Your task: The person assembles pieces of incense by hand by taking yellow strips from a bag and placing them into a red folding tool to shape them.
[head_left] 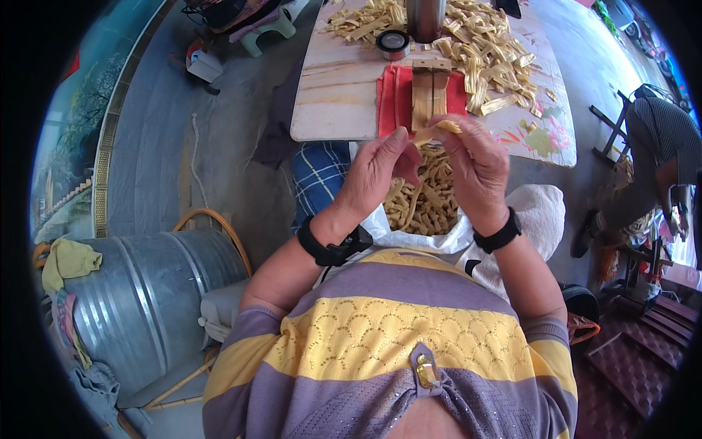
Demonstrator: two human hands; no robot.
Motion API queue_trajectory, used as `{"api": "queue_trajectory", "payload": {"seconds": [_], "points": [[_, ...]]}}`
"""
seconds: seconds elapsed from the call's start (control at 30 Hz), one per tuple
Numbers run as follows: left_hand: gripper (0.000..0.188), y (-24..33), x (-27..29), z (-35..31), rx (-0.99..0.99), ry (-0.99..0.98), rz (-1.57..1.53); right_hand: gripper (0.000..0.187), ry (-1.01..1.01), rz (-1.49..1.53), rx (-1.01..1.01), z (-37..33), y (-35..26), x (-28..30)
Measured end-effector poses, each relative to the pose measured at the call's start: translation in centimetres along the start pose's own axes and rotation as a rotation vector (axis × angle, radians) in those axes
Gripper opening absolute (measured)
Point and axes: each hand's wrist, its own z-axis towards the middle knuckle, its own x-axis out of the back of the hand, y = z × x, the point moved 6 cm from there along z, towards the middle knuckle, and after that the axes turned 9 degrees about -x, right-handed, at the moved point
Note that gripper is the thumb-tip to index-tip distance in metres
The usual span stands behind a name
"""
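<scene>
My left hand (371, 174) and my right hand (475, 162) are raised in front of me, near the table's front edge. Between them is a pale yellow strip (431, 134) of dry, fibrous-looking material, bent where the fingers pinch it. Below the hands, an open white bag (447, 240) is full of short, twisted-looking tan pieces (418, 208). Just beyond my fingers, a small wooden block (429, 91) with a dark groove down its middle stands on a folded red cloth (395, 95). Both wrists wear black bands.
Loose pale strips (488, 62) lie heaped on the table (340, 99) around a metal cylinder (425, 18). A round dark-topped lid (393, 44) is beside it. A metal drum (157, 304) lies at left. Another person (658, 139) bends over at far right.
</scene>
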Motion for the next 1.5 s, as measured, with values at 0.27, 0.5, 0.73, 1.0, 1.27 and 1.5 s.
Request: {"api": "queue_trajectory", "payload": {"seconds": [0.27,0.5,0.73,1.0,1.27,1.5], "points": [[0.034,-2.5,-0.6,0.2,0.31,0.062,-0.508,0.013,-0.271,0.183,-0.186,-2.4,0.9,-2.3],[0.025,-2.7,-1.9,0.1,0.376,-0.033,-0.355,0.018,-0.227,0.378,-0.425,-1.3,2.1,-1.8],[0.034,3.9,-2.2,0.4,-0.559,-0.044,1.183,0.016,-0.091,0.153,-0.374,-0.8,2.3,-1.3],[0.029,6.5,-2.5,-0.5,-0.864,0.121,1.07,0.017,-0.105,0.461,-0.492,-1.2,0.7,-2.1],[0.016,3.5,-1.4,-0.1,-0.262,-0.019,0.281,0.024,-0.14,-0.41,0.05,-1.5,-2.4,-0.9],[0.013,3.6,-0.2,0.5,-0.472,0.021,0.538,0.023,-0.345,0.359,-0.412,-1.0,-0.7,-0.7]]}}
